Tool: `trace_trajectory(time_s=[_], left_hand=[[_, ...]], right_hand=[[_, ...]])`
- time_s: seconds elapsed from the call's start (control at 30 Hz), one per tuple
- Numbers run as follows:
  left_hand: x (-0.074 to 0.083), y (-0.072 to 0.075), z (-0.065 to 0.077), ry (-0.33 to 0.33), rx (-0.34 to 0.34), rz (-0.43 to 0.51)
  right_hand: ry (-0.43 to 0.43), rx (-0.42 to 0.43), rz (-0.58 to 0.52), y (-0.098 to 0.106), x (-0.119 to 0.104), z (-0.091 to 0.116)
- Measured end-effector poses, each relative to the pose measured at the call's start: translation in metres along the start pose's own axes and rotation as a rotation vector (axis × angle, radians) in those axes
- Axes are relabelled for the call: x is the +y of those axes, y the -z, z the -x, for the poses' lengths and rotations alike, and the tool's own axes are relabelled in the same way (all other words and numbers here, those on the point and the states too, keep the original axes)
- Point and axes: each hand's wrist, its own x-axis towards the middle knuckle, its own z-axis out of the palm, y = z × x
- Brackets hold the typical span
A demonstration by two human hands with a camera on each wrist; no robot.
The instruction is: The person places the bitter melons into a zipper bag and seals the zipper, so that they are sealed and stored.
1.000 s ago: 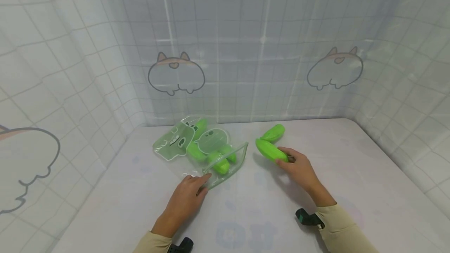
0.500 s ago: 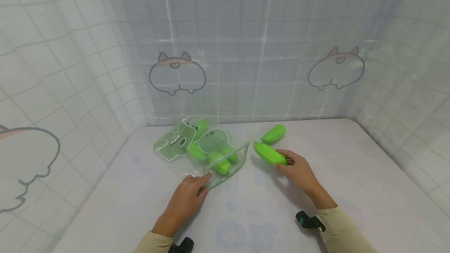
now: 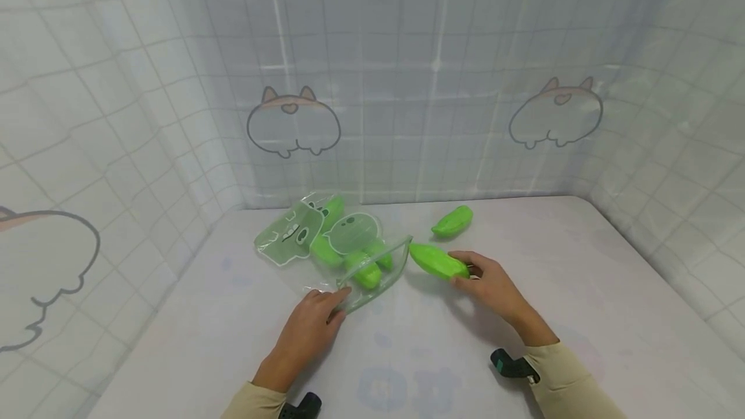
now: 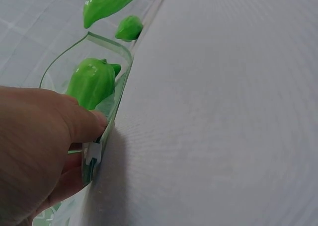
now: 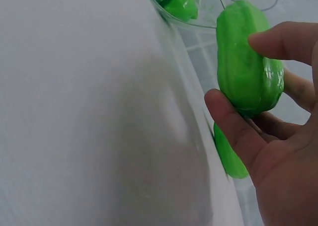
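Observation:
My right hand (image 3: 491, 286) pinches a bright green ribbed toy vegetable (image 3: 438, 261), pointed at its far end, between thumb and fingers. Its tip is right at the mouth of a clear zip bag (image 3: 293, 233) with green cartoon faces printed on it. In the left wrist view, my left hand (image 4: 37, 141) pinches the near corner of the bag's mouth, beside a white slider (image 4: 93, 151); the mouth gapes. Several green vegetables lie inside, one of them (image 4: 92, 84) near the opening. In the right wrist view, the thumb and fingers sit around the held vegetable's blunt end.
Another green vegetable (image 3: 453, 222) lies on the white tabletop (image 3: 419, 341) behind the right hand. A grid-patterned curtain (image 3: 396, 83) with cartoon animals encloses the table at the back and both sides. Dark wrist cameras (image 3: 512, 365) are on both wrists.
My right hand has carried the green vegetable left, away from the one lying behind it and up to the bag's mouth. The left hand and bag have stayed put.

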Motion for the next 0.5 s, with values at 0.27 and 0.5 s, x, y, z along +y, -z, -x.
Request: trace_trajectory(time_s=[0.27,0.5], left_hand=[[0.0,0.0,0.0,-0.02,0.01,-0.009],[0.0,0.0,0.001,-0.038,0.026,-0.008]], right_hand=[[-0.011,-0.031,0.057,-0.012,-0.001,-0.001],[-0.013,-0.013,0.115,-0.027,-0.008,0.0]])
